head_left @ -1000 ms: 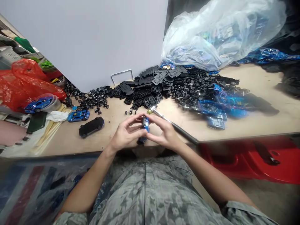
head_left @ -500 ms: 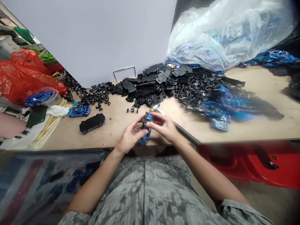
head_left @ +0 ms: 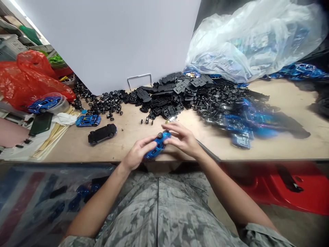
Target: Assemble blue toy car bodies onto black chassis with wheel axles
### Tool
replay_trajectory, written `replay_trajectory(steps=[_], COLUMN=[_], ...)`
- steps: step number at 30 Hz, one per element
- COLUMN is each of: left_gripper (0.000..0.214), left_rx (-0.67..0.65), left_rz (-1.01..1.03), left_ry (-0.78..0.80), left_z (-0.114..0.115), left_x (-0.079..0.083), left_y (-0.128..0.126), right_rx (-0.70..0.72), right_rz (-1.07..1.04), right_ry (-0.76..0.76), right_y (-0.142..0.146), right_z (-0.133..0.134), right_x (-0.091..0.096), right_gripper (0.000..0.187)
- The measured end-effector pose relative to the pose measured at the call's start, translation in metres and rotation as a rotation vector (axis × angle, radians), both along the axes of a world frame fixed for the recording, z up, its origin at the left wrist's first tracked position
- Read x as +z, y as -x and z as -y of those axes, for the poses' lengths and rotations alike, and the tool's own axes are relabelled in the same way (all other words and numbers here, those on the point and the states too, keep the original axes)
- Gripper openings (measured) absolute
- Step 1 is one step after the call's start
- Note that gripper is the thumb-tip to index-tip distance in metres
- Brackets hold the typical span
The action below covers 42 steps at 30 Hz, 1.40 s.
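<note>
My left hand (head_left: 137, 154) is closed around a small blue toy car (head_left: 155, 148), held just above the near edge of the wooden table (head_left: 277, 144). My right hand (head_left: 183, 138) rests its fingertips on the car's front end, fingers partly spread. A yellow-handled screwdriver (head_left: 171, 119) lies on the table just behind my hands, mostly hidden by them.
A heap of black chassis parts and wheel axles (head_left: 180, 92) spreads across the table's middle, with blue car bodies (head_left: 241, 120) to its right. A black toy car (head_left: 102, 133) and a blue one (head_left: 87, 120) lie at left. A clear plastic bag (head_left: 254, 37) sits behind.
The blue car has tipped from upright between both hands to lying lower in my left hand. My right fingers have loosened and now touch only its front end.
</note>
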<state>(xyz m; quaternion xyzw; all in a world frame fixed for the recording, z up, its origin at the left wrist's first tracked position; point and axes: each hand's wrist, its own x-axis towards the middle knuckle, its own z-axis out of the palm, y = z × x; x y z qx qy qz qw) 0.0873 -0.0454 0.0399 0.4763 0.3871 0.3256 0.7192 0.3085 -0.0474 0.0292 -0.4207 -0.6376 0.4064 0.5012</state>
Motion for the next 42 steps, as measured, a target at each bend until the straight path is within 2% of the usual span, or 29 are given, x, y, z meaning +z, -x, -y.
replay_trajectory(steps=[3,5,8,17,23,26,31,37,42], left_gripper=[0.050,0.049,0.048,0.050,0.044,0.044,0.045,0.040,0.034], left_rx=[-0.062,-0.074,-0.084,-0.113,-0.105,-0.114,-0.041,0.054,0.117], left_rz=[-0.196,-0.302,-0.376,-0.421,-0.460,-0.453,-0.379,-0.253,-0.314], left_ry=[-0.185,-0.281,-0.337,-0.262,-0.290,-0.302,-0.289,-0.213,-0.300], left_z=[-0.004,-0.004,-0.004,-0.009,-0.010,-0.010,-0.007,0.002,0.004], left_x=[0.012,0.017,0.021,0.022,0.016,0.013,0.002,-0.009,-0.009], left_y=[0.007,0.010,0.014,0.028,0.030,0.028,0.034,0.037,0.030], right_rx=[0.063,0.064,0.057,-0.008,0.042,0.069,0.048,0.070,0.075], right_rz=[0.059,0.076,0.091,0.040,0.192,0.240,0.249,0.308,0.303], right_ry=[-0.125,-0.164,-0.192,-0.168,-0.191,-0.239,-0.223,-0.155,-0.159], right_y=[-0.002,0.000,0.004,0.011,0.013,0.013,0.013,0.015,0.024], right_z=[0.001,0.002,0.005,0.012,0.017,0.017,0.016,0.013,0.010], right_x=[0.004,0.004,0.000,-0.011,-0.019,-0.021,-0.020,-0.017,-0.020], right_gripper=[0.029,0.026,0.023,0.024,0.029,0.024,0.018,0.023,0.019])
